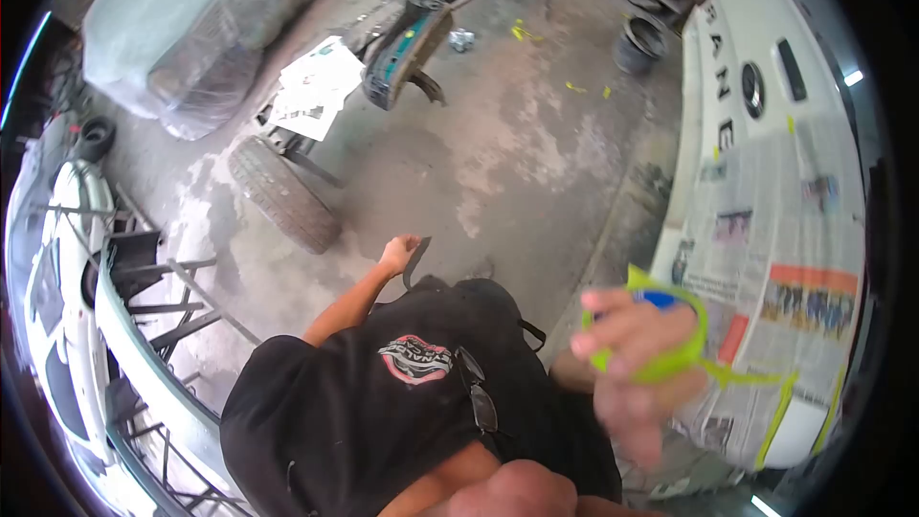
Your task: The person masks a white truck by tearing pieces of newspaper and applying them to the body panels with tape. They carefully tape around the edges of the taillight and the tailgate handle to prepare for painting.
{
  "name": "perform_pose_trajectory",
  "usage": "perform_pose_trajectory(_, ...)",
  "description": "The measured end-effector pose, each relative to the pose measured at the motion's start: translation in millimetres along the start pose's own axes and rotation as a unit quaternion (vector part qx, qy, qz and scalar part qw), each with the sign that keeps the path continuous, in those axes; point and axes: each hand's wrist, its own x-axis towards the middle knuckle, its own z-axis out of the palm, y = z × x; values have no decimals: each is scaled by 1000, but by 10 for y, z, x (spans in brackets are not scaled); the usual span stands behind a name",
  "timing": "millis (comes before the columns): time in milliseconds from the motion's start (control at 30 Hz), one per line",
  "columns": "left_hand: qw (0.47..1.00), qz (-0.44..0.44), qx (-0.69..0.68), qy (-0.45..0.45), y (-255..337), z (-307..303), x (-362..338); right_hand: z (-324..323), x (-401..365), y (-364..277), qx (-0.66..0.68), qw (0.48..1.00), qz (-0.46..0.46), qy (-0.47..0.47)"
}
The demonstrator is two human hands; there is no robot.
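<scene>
A roll of yellow-green masking tape (704,321) with blue inside its core is held by my right hand (637,349), which is blurred and close to the camera. From the roll a strip of tape (747,376) stretches to the newspaper (756,220) covering the lower part of a white tailgate (766,29). Yellow-green tape edges part of the paper near the bottom. Farther to the left, my left hand (399,254) pinches a thin, dark, curved strip (418,260) away from the panel.
A plastic-covered car (182,29) stands upper left. A tyre (282,193), paper sheets (321,86) and a bumper-like part (407,48) lie ahead. A black bucket (639,45) stands near the tailgate. Left are metal stands (182,302) and a white car (72,325).
</scene>
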Motion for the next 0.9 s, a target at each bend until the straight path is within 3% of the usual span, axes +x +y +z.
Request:
perform_pose_trajectory(33, 999, -30, -15, 34, -60, -116, 28, -230, -5, 202, 3, 999, 26, -32)
perform_pose_trajectory(67, 996, -60, -32, 64, -255, -190, 117, -344, -177, 406, -19, 994, 98, 37)
perform_pose_trajectory(100, 991, -87, -50, 92, -487, -249, 272, -704, -247, 685, -77, 971, 225, -25)
perform_pose_trajectory(133, 975, -143, -108, 134, -873, -304, 514, -835, -339, 939, -109, 911, 397, 29)
perform_pose_trajectory(167, 959, -188, -156, 144, -915, -517, 551, -1037, -561, 1294, -187, 860, 474, 9)
perform_pose_trajectory(233, 913, -269, -259, 163, -829, -912, 787, -1556, -1424, 2012, -494, 743, 418, -172)
perform_pose_trajectory(267, 897, -263, -300, 192, -803, -1053, 975, -1781, -1920, 2266, -591, 678, 373, -228)
perform_pose_trajectory(300, 878, -258, -339, 220, -821, -1201, 1167, -1843, -2212, 2325, -560, 584, 530, -253)
perform_pose_trajectory(333, 857, -254, -375, 248, -815, -1358, 1335, -2324, -3214, 2547, -504, 724, 429, -196)
perform_pose_trajectory(367, 843, -251, -403, 254, -669, -1509, 1475, -2404, -3681, 2508, -514, 704, 460, -170)
perform_pose_trajectory(400, 829, -247, -430, 258, -446, -1651, 1622, -2707, -4350, 2449, -472, 540, 662, -220)
perform_pose_trajectory(433, 830, -242, -433, 253, -352, -1765, 1825, -2581, -4421, 2160, -448, 500, 706, -225)
perform_pose_trajectory(467, 833, -237, -436, 246, -255, -1886, 2054, -2837, -5188, 1921, -462, 535, 633, -314)
perform_pose_trajectory(533, 832, -233, -456, 212, -304, -2115, 2601, -2319, -5314, 1114, -405, 514, 750, -103)
perform_pose_trajectory(600, 821, -236, -484, 192, -337, -2311, 3218, -1819, -5023, 812, -382, 409, 829, -18)
perform_pose_trajectory(667, 807, -230, -519, 165, -422, -2408, 3722, -1419, -4688, 778, -365, 324, 872, -34)
perform_pose_trajectory(733, 756, -269, -567, 185, -640, -2487, 4242, -1176, -4333, 920, -360, 288, 885, -65)
perform_pose_trajectory(833, 679, -365, -599, 215, -1005, -2536, 4934, -867, -3877, 1212, -388, 278, 876, -65)
perform_pose_trajectory(867, 682, -346, -631, 133, -1490, -2562, 5194, -805, -3772, 1331, -410, 284, 865, -49)
perform_pose_trajectory(900, 716, -275, -635, 90, -1758, -2513, 5253, -719, -3693, 1466, -436, 290, 852, -31)
